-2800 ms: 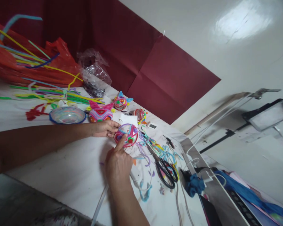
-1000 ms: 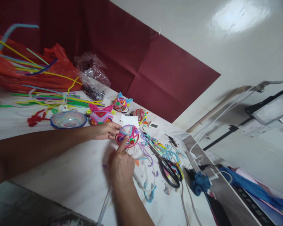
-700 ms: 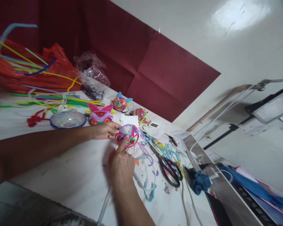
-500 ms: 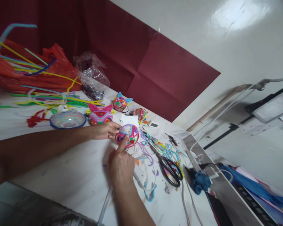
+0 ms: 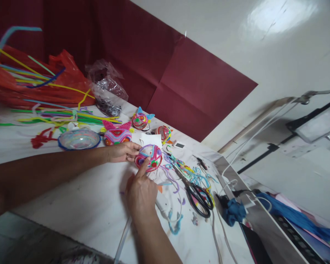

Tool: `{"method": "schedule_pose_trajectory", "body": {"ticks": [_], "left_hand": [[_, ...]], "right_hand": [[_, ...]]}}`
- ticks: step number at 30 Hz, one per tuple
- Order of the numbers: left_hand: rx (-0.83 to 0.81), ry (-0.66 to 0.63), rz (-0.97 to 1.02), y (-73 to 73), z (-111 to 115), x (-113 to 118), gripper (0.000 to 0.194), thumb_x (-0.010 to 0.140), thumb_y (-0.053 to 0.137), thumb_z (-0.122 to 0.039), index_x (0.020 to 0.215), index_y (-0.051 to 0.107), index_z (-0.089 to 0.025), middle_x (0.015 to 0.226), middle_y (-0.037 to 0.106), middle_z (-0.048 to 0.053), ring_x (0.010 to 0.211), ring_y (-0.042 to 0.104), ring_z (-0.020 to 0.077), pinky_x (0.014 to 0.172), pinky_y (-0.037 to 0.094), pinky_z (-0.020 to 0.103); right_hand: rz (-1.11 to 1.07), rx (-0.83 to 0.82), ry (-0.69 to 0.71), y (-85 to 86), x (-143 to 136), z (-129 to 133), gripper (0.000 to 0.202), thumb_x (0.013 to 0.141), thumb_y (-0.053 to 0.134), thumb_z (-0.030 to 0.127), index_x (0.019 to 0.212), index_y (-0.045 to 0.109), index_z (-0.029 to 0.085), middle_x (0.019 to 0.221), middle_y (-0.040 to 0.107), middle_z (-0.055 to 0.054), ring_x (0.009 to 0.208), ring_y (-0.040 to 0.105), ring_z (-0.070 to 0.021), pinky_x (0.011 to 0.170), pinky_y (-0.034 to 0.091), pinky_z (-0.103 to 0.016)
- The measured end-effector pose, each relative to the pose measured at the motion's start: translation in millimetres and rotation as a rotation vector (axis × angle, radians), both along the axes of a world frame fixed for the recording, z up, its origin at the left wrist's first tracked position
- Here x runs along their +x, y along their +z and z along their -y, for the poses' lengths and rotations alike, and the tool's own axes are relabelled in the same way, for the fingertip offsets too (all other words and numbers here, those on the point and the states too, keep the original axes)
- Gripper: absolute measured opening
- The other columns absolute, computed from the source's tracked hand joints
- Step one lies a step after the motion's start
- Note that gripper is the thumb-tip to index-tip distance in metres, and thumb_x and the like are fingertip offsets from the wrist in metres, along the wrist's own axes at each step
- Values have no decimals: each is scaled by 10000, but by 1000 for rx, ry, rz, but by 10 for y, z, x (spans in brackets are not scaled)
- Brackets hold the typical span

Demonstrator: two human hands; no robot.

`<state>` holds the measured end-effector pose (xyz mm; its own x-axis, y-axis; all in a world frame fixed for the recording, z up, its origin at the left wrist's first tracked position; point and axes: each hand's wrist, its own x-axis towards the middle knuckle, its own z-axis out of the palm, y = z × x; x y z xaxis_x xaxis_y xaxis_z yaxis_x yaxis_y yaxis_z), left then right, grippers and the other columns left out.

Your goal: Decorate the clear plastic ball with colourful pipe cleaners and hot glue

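A round piece (image 5: pixel 153 158) covered in pink, blue, purple and red fuzzy strips is held over the white table (image 5: pixel 82 198). My left hand (image 5: pixel 124 151) pinches its left edge between thumb and fingers. My right hand (image 5: pixel 143 189) lies below it, index finger stretched onto its face, the other fingers curled and partly hidden. Behind my left hand rests a pink-eared mask (image 5: pixel 117 133), and left of that a clear bowl shape (image 5: pixel 79 139) with a blue rim. Black-handled scissors (image 5: pixel 195 194) lie right of my right hand.
An orange-red bag (image 5: pixel 68 84) of fuzzy sticks stands at the back left, beside a crumpled clear bag (image 5: pixel 107 88). Two small decorated pieces (image 5: pixel 139 120) (image 5: pixel 163 133) sit at the back. Strip scraps (image 5: pixel 198 178), cables (image 5: pixel 216 234) and a blue cloth item (image 5: pixel 233 212) lie at the right.
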<state>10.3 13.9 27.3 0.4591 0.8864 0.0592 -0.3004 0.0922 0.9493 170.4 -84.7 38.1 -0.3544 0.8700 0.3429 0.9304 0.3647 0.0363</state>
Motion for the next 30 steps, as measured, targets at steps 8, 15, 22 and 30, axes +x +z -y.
{"method": "schedule_pose_trajectory", "body": {"ticks": [8, 15, 22, 30], "left_hand": [[3, 0, 7, 8, 9, -3, 396, 662, 858, -336, 908, 656, -101, 696, 521, 2, 576, 268, 84, 529, 136, 275], [7, 1, 1, 1, 0, -1, 422, 650, 862, -342, 920, 654, -94, 715, 545, 13, 583, 296, 87, 530, 134, 277], [21, 21, -28, 44, 25, 11, 449, 640, 865, -359, 921, 646, -86, 746, 540, 18, 590, 315, 83, 538, 144, 274], [68, 56, -84, 127, 52, 34, 365, 689, 825, -327, 914, 652, -99, 749, 552, 11, 595, 330, 90, 548, 178, 275]], "right_hand": [[-6, -14, 1, 19, -4, 19, 600, 834, 547, 81, 1417, 502, -53, 703, 752, -136, 582, 735, -250, 488, 517, -288], [-9, -29, -1, 26, -1, 8, 600, 846, 529, 77, 1430, 484, -57, 696, 747, -132, 573, 728, -242, 484, 509, -284], [-6, -24, -9, 4, 4, 3, 579, 858, 542, 97, 1408, 493, -80, 704, 747, -151, 594, 736, -254, 519, 539, -305], [27, -12, -57, 88, 62, -5, 606, 864, 493, 17, 1462, 430, -52, 695, 734, -115, 584, 732, -235, 480, 510, -285]]}}
